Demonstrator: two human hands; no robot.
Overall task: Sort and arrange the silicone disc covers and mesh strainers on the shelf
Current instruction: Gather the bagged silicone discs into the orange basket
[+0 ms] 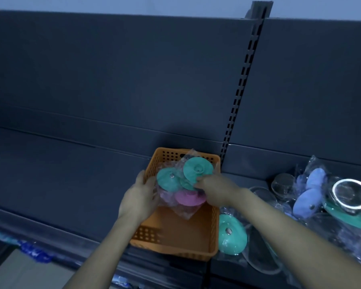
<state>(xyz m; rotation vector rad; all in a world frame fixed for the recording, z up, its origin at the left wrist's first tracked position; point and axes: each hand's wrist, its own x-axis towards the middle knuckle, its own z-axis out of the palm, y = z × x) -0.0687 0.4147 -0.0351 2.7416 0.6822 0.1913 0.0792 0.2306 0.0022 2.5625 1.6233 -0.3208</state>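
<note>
Orange perforated basket (175, 236) stood at lower centre of the head view, on the dark shelf (71, 184), its near end overhanging the shelf edge.

The left hand (138, 197) held the basket's left wall, fingers curled over the rim as far as could be seen. The right hand (215, 189) reached in from the right, its fingers closed in a pinch on the bagged disc covers (197, 170). These were two teal discs and a pink disc (188, 198) in clear wrappers, lying against the far half of the basket.

A loose teal disc (231, 234) lay just beside the basket's right wall. Lavender discs (306, 202) and a ring-rimmed strainer (351, 193) sat heaped at right of frame; its mesh was too blurred to confirm.

Risks noted:
- The wrappers looked slack and slippery, so a pinch on one edge could let a disc slide out or the bundle fan apart.
- With the basket overhanging, downward pressure at its near end could tip it off the shelf.
- The right forearm passed close over the heap and could drag bags off the front edge.
</note>
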